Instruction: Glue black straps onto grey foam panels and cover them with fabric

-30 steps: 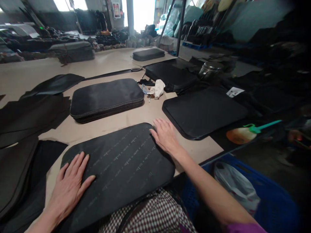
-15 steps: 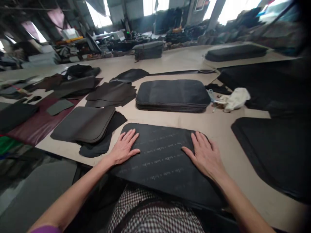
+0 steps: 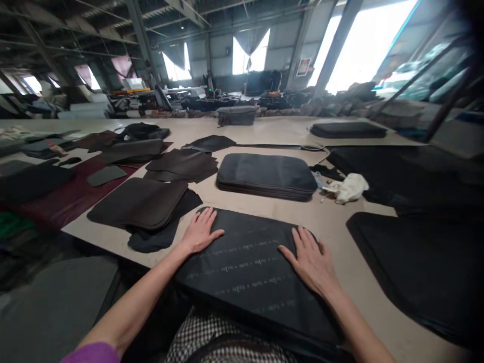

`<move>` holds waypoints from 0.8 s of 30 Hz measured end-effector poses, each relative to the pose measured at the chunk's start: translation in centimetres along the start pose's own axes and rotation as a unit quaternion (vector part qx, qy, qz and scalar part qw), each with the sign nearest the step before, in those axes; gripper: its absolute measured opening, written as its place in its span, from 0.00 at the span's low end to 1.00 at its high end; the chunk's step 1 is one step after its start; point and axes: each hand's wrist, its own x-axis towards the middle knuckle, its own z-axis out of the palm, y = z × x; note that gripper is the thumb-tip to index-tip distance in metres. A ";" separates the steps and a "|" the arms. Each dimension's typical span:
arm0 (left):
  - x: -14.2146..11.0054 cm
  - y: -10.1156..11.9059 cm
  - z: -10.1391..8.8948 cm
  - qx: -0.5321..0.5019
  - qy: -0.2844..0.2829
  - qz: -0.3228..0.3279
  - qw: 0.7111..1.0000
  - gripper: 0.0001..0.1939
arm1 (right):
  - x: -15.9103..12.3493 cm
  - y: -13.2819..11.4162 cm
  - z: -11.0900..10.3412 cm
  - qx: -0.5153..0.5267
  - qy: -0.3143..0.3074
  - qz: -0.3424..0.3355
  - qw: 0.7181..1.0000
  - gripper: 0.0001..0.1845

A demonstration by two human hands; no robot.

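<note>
A black rounded-corner panel (image 3: 242, 267) with rows of pale printed lettering lies in front of me, its near side at the table's edge. My left hand (image 3: 200, 231) rests flat near its far left corner, thumb spread. Near the far right corner, my right hand (image 3: 310, 259) lies on the panel with fingers stretched out. Neither hand grips anything. Beyond the panel is a neat stack of dark rounded panels (image 3: 266, 174). Left of my left hand sits a pile of dark brown panels (image 3: 138, 201), with black pieces partly under it.
Large black sheets (image 3: 419, 267) cover the right side. A crumpled white cloth (image 3: 350, 188) lies by the middle stack. Several brown cut pieces (image 3: 181, 164) and a maroon sheet (image 3: 75, 189) are at left. Another dark stack (image 3: 348, 129) stands farther back on the tan table (image 3: 333, 217).
The camera view has tilted up, so the table sits lower and more of the hall shows. Both hands stay flat at about the same places on the panel.
</note>
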 end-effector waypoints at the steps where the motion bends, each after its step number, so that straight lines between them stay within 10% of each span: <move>1: 0.1 -0.1 0.0 -0.005 -0.002 0.001 1.000 0.44 | 0.0 0.0 0.0 0.003 -0.004 0.004 1.000 0.45; 7: -0.4 0.5 -2.4 -0.037 -0.033 -0.033 0.998 0.45 | -0.5 -0.2 -1.8 0.019 0.019 0.036 0.999 0.47; 12: -5.6 2.6 -4.2 -0.027 0.012 0.016 0.999 0.43 | -4.8 -0.5 -2.6 0.038 0.120 -0.052 0.991 0.47; 24: -9.7 2.2 1.1 0.062 0.083 0.073 0.992 0.41 | -8.4 -2.6 -4.4 0.054 0.007 -0.012 0.998 0.42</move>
